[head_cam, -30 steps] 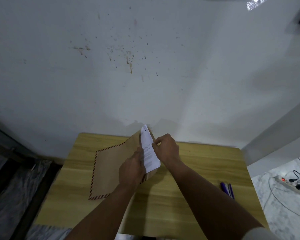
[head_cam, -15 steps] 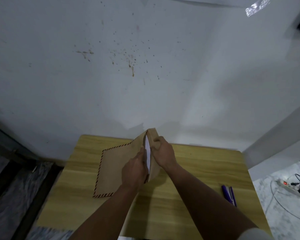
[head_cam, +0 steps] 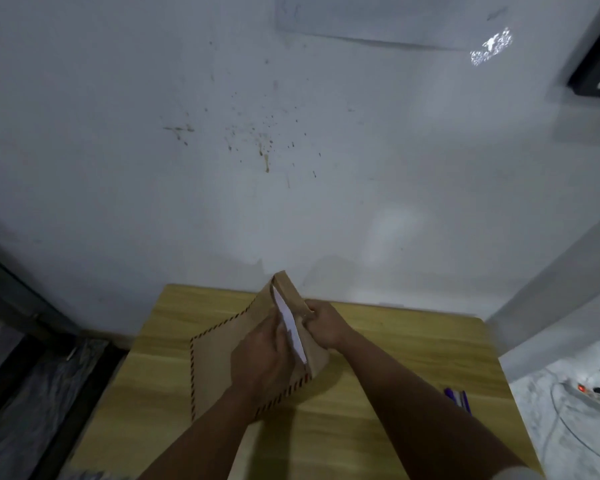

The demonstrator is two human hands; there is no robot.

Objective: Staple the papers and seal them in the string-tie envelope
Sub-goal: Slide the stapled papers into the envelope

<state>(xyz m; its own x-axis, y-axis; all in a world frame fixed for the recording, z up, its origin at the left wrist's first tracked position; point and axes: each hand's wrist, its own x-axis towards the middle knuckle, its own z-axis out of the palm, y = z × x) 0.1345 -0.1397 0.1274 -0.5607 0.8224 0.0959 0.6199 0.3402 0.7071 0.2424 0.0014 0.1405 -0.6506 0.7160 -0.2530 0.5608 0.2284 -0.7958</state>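
A brown envelope (head_cam: 215,358) with a red-and-dark striped border lies on the wooden table (head_cam: 378,393), its right end lifted and its mouth spread apart. White papers (head_cam: 291,327) sit inside the mouth, only a narrow strip showing. My left hand (head_cam: 260,362) rests on the envelope's top face and holds the near lip at the papers. My right hand (head_cam: 323,323) grips the raised brown flap on the far side of the mouth. No stapler and no string tie can be seen.
Two purple pens (head_cam: 459,398) lie near the table's right edge. A stained white wall (head_cam: 291,168) rises right behind the table. On the floor at right sits a power strip (head_cam: 593,391) with cables. Dark flooring runs along the left.
The white papers have slid down into the envelope, from sticking well out to only a thin strip showing. Both hands stayed at the mouth, and my view tilted up a little.
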